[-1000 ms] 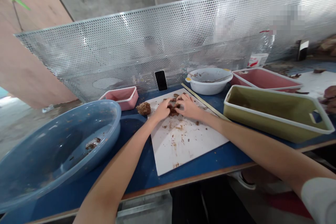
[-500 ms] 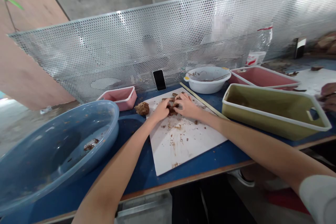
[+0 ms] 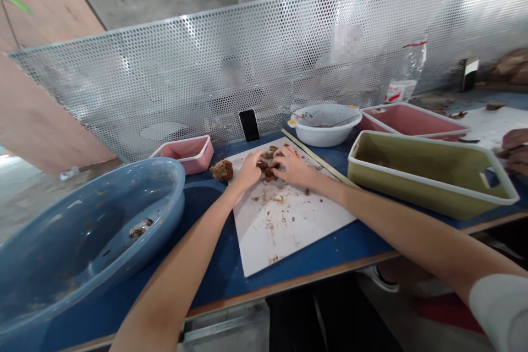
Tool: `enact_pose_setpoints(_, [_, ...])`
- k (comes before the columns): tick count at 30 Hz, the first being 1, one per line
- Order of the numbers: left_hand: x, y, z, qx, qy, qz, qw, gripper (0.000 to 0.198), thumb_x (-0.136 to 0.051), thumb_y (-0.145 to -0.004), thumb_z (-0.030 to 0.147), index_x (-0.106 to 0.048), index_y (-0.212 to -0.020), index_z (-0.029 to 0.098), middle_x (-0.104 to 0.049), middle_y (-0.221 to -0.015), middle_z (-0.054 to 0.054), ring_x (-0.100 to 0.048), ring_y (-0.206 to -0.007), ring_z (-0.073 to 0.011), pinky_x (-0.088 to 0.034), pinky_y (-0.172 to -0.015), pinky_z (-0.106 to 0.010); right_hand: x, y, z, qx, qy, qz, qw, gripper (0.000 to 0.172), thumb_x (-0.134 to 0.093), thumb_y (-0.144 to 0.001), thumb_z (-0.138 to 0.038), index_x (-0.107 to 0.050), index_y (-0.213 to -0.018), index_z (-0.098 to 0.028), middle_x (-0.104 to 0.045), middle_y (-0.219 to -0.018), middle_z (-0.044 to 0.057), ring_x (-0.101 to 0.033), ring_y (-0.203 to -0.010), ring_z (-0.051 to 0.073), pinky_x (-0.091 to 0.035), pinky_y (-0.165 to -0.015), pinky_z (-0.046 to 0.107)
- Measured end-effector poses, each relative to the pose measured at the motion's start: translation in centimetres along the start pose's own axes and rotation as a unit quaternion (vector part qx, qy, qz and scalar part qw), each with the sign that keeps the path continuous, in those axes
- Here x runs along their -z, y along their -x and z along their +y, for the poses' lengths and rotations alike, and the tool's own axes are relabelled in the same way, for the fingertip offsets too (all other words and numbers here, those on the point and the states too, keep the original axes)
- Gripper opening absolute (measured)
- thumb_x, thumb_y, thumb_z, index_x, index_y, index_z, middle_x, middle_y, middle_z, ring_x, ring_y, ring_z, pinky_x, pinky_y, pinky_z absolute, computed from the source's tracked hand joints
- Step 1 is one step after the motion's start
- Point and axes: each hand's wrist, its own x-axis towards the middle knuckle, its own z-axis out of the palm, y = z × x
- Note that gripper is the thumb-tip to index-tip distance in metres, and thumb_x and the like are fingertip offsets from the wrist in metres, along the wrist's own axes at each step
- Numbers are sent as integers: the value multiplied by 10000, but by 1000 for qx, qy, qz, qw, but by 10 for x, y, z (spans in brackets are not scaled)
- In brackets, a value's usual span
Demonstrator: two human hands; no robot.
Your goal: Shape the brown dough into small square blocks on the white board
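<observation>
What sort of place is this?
Probably a workshop or processing bench, not a home kitchen: a perforated metal screen backs the blue table, a green tub and blue basin stand on it, and the left hand and right hand work brown lumps on a white board.

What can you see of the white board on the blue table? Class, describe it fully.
The white board is a thin, flat, rectangular sheet, smooth like plastic, lying turned at an angle on the blue table, one corner near the front edge. It is dotted with brown crumbs and smears. At its far end the left hand and right hand rest on it around brown lumps.
</observation>
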Motion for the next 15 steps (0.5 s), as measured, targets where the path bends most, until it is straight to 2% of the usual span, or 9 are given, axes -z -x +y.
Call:
enact_pose_setpoints(6, [16,0,12,6,-48,58,997,857,-470,-603,-33,-715,-1393,191,-826,-1006,-53,-703,-1144,-299,-469,-1246,-534,0,0,0,3,-7,2,1000,172,-685,-1048,-348,-828,-1030,-255,-665,-1341,140,-538,-1378,375,-432,-1161,601])
enact_pose_setpoints(10, [21,1,15,13,-45,37,998,858,-471,-610,-34,-725,-1401,183,-819,-954,-51,-705,-1035,-305,-523,-1146,-509,1,0,-1,1,-10,-1,1000,161,-689,-1049,-345,-824,-1027,-259,-675,-1333,140,-545,-1374,376,-440,-1161,606])
enact_pose_setpoints(12, [21,0,14,17,-34,18,999,852,-469,-618,-35,-731,-1401,174,-816,-966,-57,-728,-1016,-299,-545,-1112,-492,2,0,-2,0,-6,-4,1000,153,-694,-1045,-336,-825,-1034,-257,-679,-1337,138,-548,-1379,376,-444,-1156,597])
enact_pose_setpoints(15, [19,0,11,6,-20,0,1000,849,-471,-623,-28,-731,-1408,167,-820,-1146,-103,-761,-1083,-295,-559,-1123,-492,3,0,-3,-3,0,-7,1000,152,-694,-1044,-327,-828,-1038,-256,-684,-1350,135,-551,-1376,374,-440,-1155,581])
